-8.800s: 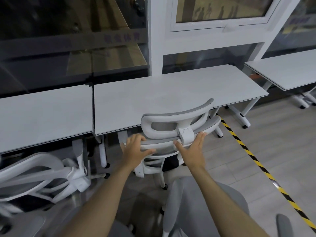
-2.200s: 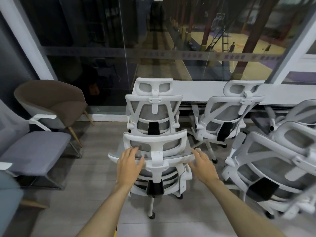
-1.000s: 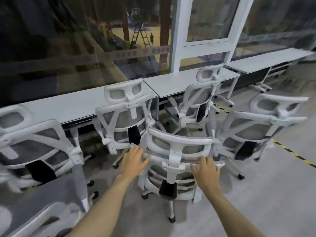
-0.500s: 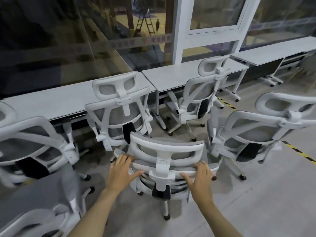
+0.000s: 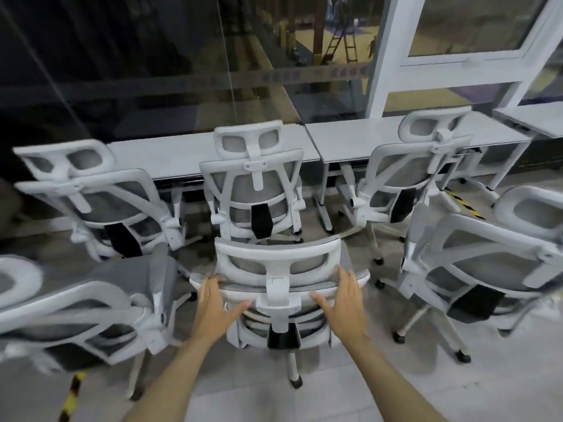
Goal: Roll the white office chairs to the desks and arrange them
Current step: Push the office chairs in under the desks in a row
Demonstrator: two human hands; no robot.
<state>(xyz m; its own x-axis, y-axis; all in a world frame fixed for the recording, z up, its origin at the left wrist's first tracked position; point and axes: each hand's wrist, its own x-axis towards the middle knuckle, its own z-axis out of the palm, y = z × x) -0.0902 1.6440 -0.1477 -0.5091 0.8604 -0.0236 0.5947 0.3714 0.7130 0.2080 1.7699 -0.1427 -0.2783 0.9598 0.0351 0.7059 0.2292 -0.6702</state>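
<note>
From the head camera I watched both bare forearms reach forward and down to the white plastic-framed office chair with grey mesh back (image 5: pixel 278 287) that stood directly in front of me. My left hand (image 5: pixel 213 303) lay on the left end of the chair's upper back rail, fingers hooked over the top edge and thumb spread out toward the centre post. My right hand (image 5: pixel 342 300) mirrored it on the right end, fingers pointing up against the rail beside the curved white headrest (image 5: pixel 277 254), thumb angled inward; motion blur left me unsure how firmly either hand clasped, though both looked wrapped on the rail. The chair faced the long pale grey desk (image 5: pixel 182 153) set against the dark glass wall, and sat just behind a second white mesh chair (image 5: pixel 254 184) already drawn up to that desk. Another white chair (image 5: pixel 100 196) stood at the desk to the left, and one more (image 5: pixel 408 169) at the adjoining grey desk (image 5: pixel 365 135) to the right. Two further white chairs flanked mine, one close on the left (image 5: pixel 91 312) and one near on the right (image 5: pixel 487 263), over grey floor tiles and a strip of yellow-and-black tape (image 5: pixel 71 397).
</note>
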